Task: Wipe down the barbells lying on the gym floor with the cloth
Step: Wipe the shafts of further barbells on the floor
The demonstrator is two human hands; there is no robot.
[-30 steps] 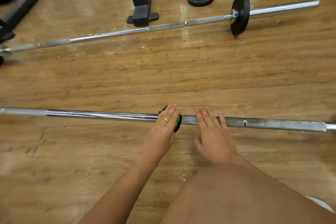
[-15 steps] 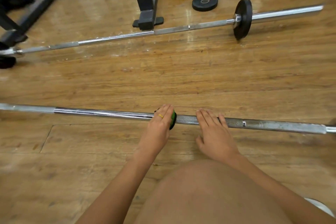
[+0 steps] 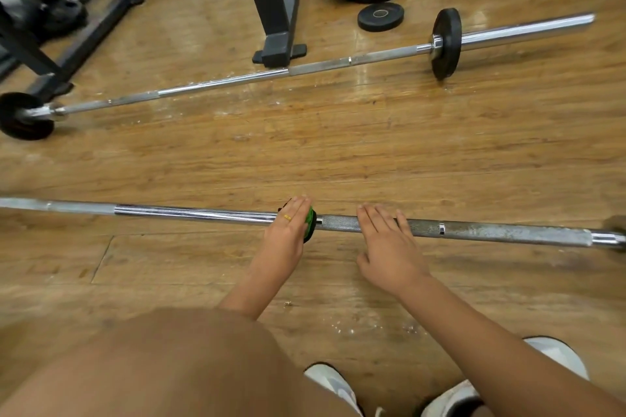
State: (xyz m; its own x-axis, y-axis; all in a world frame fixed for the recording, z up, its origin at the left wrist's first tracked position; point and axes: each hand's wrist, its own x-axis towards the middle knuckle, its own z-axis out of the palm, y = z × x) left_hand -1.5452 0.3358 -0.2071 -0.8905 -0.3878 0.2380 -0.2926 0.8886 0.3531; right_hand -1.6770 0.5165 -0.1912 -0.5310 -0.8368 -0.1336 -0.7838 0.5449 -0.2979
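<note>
Scuffed wooden gym floor [image 3: 338, 152]; near barbell [image 3: 186, 213] lies across it; left hand [image 3: 286, 234], fingers straight, presses green cloth [image 3: 310, 223] onto the bar; right hand [image 3: 389, 247] rests flat beside; second barbell [image 3: 338, 63] and black rack [image 3: 271, 3] beyond.

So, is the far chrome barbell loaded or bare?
Loaded: the far chrome barbell carries a black round plate near each end.
</note>
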